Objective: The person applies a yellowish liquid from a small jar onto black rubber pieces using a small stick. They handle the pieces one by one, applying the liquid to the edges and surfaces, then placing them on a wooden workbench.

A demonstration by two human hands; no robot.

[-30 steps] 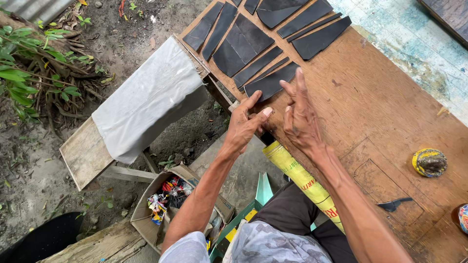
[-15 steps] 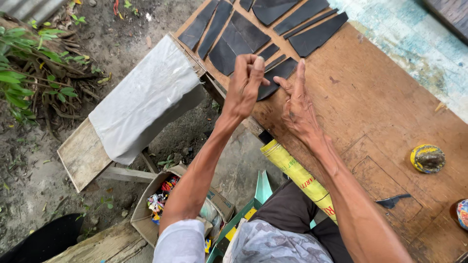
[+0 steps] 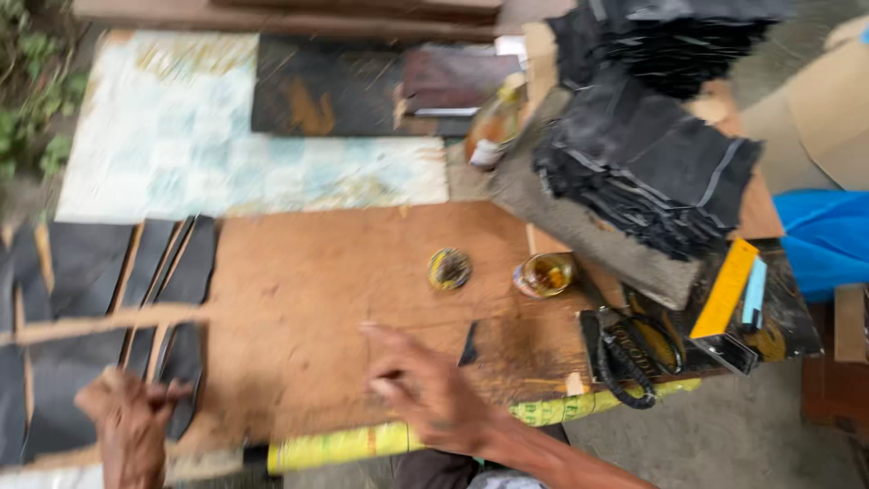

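Several black leather-like strips (image 3: 86, 299) lie side by side on the left end of a brown wooden board (image 3: 335, 272). My left hand (image 3: 134, 424) is at the bottom left, its fingers curled on the near end of one black strip (image 3: 184, 380). My right hand (image 3: 425, 391) hovers blurred over the board's front middle, fingers apart and holding nothing. A small black scrap (image 3: 468, 345) lies just right of it. Along the board's near edge runs a yellow rolled sheet (image 3: 362, 444).
A round tin lid (image 3: 450, 269) and a small glass of amber liquid (image 3: 546, 274) sit mid-board. Black-handled scissors (image 3: 629, 358), a yellow ruler (image 3: 727, 288) and a tall stack of black pieces (image 3: 652, 172) are at the right. A blue cloth (image 3: 828, 240) lies beyond.
The view has swung right along the board. My hands have parted: the left stays at the black strips, while the right has moved away over the bare wood.
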